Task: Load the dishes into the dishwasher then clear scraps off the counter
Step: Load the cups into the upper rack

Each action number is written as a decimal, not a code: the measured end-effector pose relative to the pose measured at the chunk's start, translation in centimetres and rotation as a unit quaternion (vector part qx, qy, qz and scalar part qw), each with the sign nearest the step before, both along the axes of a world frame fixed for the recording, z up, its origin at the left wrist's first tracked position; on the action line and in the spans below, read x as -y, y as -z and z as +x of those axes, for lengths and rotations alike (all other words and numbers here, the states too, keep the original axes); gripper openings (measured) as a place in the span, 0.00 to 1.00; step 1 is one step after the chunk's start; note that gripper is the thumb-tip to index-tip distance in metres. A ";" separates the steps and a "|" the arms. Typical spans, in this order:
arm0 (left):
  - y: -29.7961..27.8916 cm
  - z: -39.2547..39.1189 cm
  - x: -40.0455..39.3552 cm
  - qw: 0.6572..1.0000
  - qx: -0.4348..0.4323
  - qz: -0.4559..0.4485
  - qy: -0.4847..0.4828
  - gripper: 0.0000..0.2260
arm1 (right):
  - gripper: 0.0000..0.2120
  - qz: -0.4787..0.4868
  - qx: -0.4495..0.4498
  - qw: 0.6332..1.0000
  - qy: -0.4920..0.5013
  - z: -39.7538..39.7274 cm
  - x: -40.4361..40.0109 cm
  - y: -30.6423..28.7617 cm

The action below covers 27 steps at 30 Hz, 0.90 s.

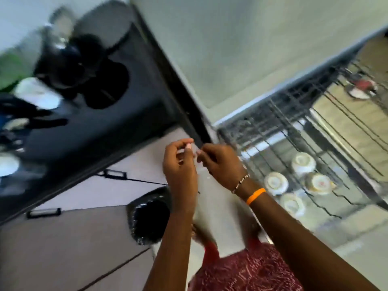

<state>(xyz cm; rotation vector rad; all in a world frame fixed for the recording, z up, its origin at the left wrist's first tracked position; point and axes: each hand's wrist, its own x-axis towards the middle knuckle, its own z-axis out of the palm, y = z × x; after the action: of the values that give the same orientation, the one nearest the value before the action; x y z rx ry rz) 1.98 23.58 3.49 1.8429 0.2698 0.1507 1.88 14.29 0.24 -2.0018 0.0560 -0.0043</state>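
The view is tilted and blurred. My left hand (180,169) and my right hand (220,164) meet in front of me, just below the edge of the dark counter (134,97). Their fingers are curled and the fingertips come together; whether they pinch a small scrap I cannot tell. To the right the dishwasher's wire rack (283,131) is pulled out. Several white cups with patterns (303,162) sit upside down in it. A white plate (38,94) and dark dishes lie blurred on the counter at left.
A bin lined with a black bag (151,215) stands on the floor under my left forearm. Grey cabinet drawers with black handles (114,174) run below the counter. A small red and white thing (362,87) lies at the rack's far end.
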 end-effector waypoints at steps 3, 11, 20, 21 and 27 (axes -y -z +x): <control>-2.8 0.7 -7.3 0.996 0.055 -0.013 -0.075 0.05 | 0.15 0.008 0.060 0.995 -0.074 1.8 -7.6 -3.3; -5.2 2.6 -26.2 0.961 0.084 0.005 -0.264 0.06 | 0.05 -0.011 0.095 0.978 -0.186 8.4 -23.9 -7.1; -4.8 5.8 -43.3 0.939 -0.052 0.036 -0.338 0.26 | 0.27 -0.039 0.007 0.967 -0.251 13.2 -40.5 -5.7; -4.8 6.2 -44.5 0.943 -0.075 0.039 -0.322 0.29 | 0.31 -0.036 -0.005 0.970 -0.239 13.6 -41.7 -5.4; -2.5 9.1 -49.3 0.968 -0.064 0.050 -0.237 0.41 | 0.44 0.045 -0.008 0.979 -0.201 16.6 -46.1 -3.8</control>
<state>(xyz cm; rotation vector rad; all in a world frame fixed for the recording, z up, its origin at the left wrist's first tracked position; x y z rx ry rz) 11.07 72.88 6.03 1.8621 0.8060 0.3810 18.47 60.41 4.08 -1.8904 -0.3328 0.2682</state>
